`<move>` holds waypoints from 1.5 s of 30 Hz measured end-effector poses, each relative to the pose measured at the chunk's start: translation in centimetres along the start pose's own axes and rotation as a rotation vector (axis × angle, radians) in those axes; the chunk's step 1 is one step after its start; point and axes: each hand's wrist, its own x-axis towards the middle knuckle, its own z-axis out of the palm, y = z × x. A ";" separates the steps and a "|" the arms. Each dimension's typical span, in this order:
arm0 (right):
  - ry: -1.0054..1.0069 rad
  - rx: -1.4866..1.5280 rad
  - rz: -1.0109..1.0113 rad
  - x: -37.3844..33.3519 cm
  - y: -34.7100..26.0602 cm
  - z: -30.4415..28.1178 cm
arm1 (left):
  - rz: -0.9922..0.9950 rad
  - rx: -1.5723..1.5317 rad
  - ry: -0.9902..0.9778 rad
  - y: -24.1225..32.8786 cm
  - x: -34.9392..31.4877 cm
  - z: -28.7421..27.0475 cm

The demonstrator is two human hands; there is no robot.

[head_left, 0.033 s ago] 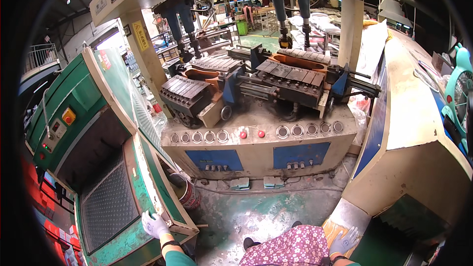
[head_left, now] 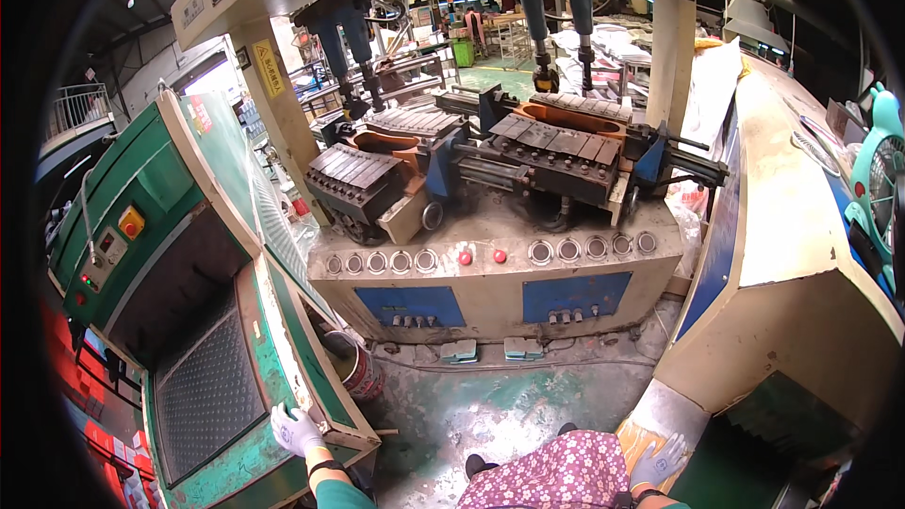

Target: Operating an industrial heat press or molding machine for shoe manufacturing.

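My left hand (head_left: 298, 430), in a pale glove, rests on the worn rim of the green machine (head_left: 276, 349) at the left. Its fingers lie stretched over the edge and hold nothing. Inside that machine's opening is a dark, studded conveyor belt (head_left: 212, 396). At the lower right, my right hand (head_left: 660, 462) lies flat with its gloved fingers apart. It touches the yellowish ledge (head_left: 638, 440) of the beige machine (head_left: 787, 349). Between my arms shows a purple flowered apron (head_left: 556, 476).
Ahead stands a two-station press (head_left: 495, 306) with clamps, round buttons and two red knobs. Foot pedals (head_left: 460, 352) sit on the floor before it. A bucket (head_left: 356, 368) stands beside the green machine. A turquoise fan (head_left: 879, 179) is at the far right.
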 end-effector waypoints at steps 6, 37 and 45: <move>0.006 0.016 0.009 0.0 -0.2 -0.2 | -0.004 0.010 0.020 -0.3 0.0 0.4; 0.049 0.016 0.017 0.9 0.7 2.5 | -0.007 0.039 -0.004 -0.3 0.1 0.2; 0.066 0.023 0.012 0.8 0.7 2.2 | 0.033 -0.003 0.074 -0.4 0.1 0.7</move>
